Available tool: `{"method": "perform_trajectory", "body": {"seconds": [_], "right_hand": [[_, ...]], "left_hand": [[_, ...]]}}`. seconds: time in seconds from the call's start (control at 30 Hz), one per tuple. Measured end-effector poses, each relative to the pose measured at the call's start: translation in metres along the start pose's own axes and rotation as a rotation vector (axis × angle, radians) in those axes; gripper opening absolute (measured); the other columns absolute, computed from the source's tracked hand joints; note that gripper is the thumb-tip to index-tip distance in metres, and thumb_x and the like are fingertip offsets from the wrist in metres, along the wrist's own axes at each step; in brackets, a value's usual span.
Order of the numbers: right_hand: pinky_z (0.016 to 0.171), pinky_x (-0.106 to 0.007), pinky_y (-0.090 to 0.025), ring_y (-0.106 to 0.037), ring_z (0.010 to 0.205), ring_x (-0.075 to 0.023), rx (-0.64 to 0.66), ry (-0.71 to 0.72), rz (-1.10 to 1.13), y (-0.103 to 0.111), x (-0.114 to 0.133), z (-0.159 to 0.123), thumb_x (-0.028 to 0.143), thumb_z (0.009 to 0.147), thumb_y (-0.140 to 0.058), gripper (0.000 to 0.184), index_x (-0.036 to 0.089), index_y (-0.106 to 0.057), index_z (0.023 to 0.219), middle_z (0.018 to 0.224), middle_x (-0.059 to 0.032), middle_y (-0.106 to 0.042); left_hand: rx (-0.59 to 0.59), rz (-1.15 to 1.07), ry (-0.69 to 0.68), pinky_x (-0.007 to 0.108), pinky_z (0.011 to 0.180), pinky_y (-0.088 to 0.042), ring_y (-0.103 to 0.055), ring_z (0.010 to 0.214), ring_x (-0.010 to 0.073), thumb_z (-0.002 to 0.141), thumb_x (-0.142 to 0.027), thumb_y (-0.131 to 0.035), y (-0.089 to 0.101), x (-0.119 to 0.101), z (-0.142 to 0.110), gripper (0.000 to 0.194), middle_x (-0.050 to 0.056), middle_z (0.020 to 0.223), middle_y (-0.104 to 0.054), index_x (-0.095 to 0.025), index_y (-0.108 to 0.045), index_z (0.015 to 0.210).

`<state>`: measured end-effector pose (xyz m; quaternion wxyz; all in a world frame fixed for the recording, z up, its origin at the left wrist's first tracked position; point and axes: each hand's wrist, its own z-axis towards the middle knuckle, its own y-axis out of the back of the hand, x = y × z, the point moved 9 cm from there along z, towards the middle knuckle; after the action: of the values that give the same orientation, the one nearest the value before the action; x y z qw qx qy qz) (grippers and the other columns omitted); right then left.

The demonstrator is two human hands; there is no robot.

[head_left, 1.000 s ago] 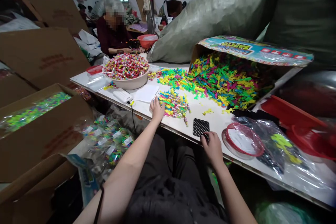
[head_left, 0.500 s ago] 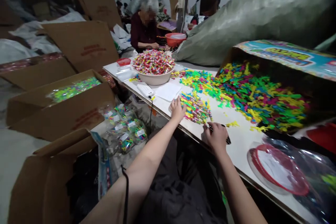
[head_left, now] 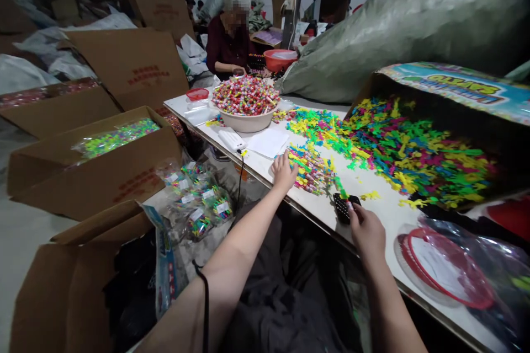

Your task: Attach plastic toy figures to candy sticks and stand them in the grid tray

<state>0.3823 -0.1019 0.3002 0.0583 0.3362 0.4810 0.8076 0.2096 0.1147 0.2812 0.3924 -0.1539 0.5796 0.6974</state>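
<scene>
On the white table, a small pile of colourful sticks with little plastic figures lies between my hands. My left hand rests at the pile's left edge, fingers stretched out and touching it. My right hand is closed in a pinch around a thin stick with a green figure at its far end. Beneath that stick lies a black tray with rows of small holes, partly covered by my fingers. A yellow figure sits just beyond the tray.
A large heap of loose figures spills from a printed box. A bowl of beads or caps, paper and a white power strip stand leftward. A red-rimmed lid lies right; open cartons left. Across sits a person.
My right hand has drawn back to the right, uncovering more of the black tray, and a stick with a green figure now shows in its fingers. My left hand stays by the pile.
</scene>
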Motion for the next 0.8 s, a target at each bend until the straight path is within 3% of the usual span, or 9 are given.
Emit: {"method": "perform_trajectory", "body": {"seconds": [0.13, 0.23, 0.3, 0.43, 0.5, 0.63, 0.8], "right_hand": [[0.07, -0.033, -0.044, -0.061, 0.08, -0.0253, -0.054, -0.165, 0.257, 0.015, -0.02, -0.009, 0.048, 0.077, -0.041, 0.049, 0.013, -0.061, 0.105, 0.089, -0.0119, -0.066], [0.066, -0.033, -0.045, -0.062, 0.076, -0.026, -0.064, -0.294, 0.44, 0.015, -0.036, -0.014, 0.05, 0.07, -0.051, 0.05, 0.014, -0.059, 0.104, 0.087, -0.0109, -0.066], [0.065, -0.033, -0.046, -0.063, 0.076, -0.0259, -0.084, -0.352, 0.579, 0.012, -0.046, -0.015, 0.049, 0.069, -0.054, 0.047, 0.015, -0.056, 0.101, 0.082, -0.0099, -0.066], [0.071, -0.036, -0.047, -0.062, 0.078, -0.024, -0.195, -0.337, 0.718, 0.02, -0.056, -0.012, 0.048, 0.069, -0.055, 0.04, 0.016, -0.053, 0.093, 0.083, -0.0086, -0.063], [0.074, -0.037, -0.046, -0.061, 0.079, -0.023, -0.218, -0.294, 0.7, 0.025, -0.058, -0.007, 0.048, 0.069, -0.057, 0.039, 0.016, -0.053, 0.091, 0.085, -0.0091, -0.062], [0.076, -0.038, -0.046, -0.059, 0.081, -0.0229, -0.211, -0.224, 0.688, 0.027, -0.058, 0.0, 0.048, 0.071, -0.056, 0.035, 0.016, -0.052, 0.085, 0.085, -0.0098, -0.062], [0.075, -0.038, -0.046, -0.06, 0.081, -0.0243, -0.199, -0.254, 0.653, 0.011, -0.061, 0.004, 0.045, 0.073, -0.053, 0.032, 0.017, -0.053, 0.087, 0.085, -0.0105, -0.064]], "left_hand": [[-0.046, 0.033, 0.002, 0.043, 0.103, -0.021, -0.024, 0.127, 0.0248, 0.085, -0.038, -0.032, 0.01, -0.002, -0.003, 0.061, 0.01, 0.135, -0.038, -0.017, -0.013, 0.139], [-0.056, 0.087, -0.072, 0.044, 0.103, -0.021, -0.027, 0.125, 0.0255, 0.085, -0.036, -0.031, 0.01, -0.019, -0.012, 0.059, 0.012, 0.134, -0.039, -0.015, -0.016, 0.139], [0.01, 0.112, -0.249, 0.041, 0.103, -0.021, -0.03, 0.124, 0.0244, 0.085, -0.035, -0.032, -0.006, -0.049, -0.025, 0.056, 0.011, 0.134, -0.04, -0.016, -0.023, 0.137], [0.351, 0.084, -0.822, 0.034, 0.104, -0.024, -0.034, 0.123, 0.0182, 0.086, -0.035, -0.033, -0.062, -0.125, -0.086, 0.047, 0.003, 0.133, -0.043, -0.026, -0.036, 0.132], [0.481, 0.076, -0.954, 0.033, 0.104, -0.025, -0.036, 0.123, 0.0171, 0.086, -0.038, -0.035, -0.081, -0.141, -0.111, 0.046, 0.002, 0.134, -0.042, -0.027, -0.038, 0.13], [0.554, 0.139, -0.877, 0.034, 0.105, -0.024, -0.036, 0.124, 0.0175, 0.084, -0.041, -0.039, -0.097, -0.138, -0.116, 0.047, 0.003, 0.136, -0.04, -0.025, -0.041, 0.128], [0.522, 0.188, -0.772, 0.043, 0.104, -0.021, -0.037, 0.121, 0.0222, 0.085, -0.043, -0.034, -0.092, -0.129, -0.109, 0.046, 0.005, 0.134, -0.042, -0.025, -0.042, 0.126]]}}
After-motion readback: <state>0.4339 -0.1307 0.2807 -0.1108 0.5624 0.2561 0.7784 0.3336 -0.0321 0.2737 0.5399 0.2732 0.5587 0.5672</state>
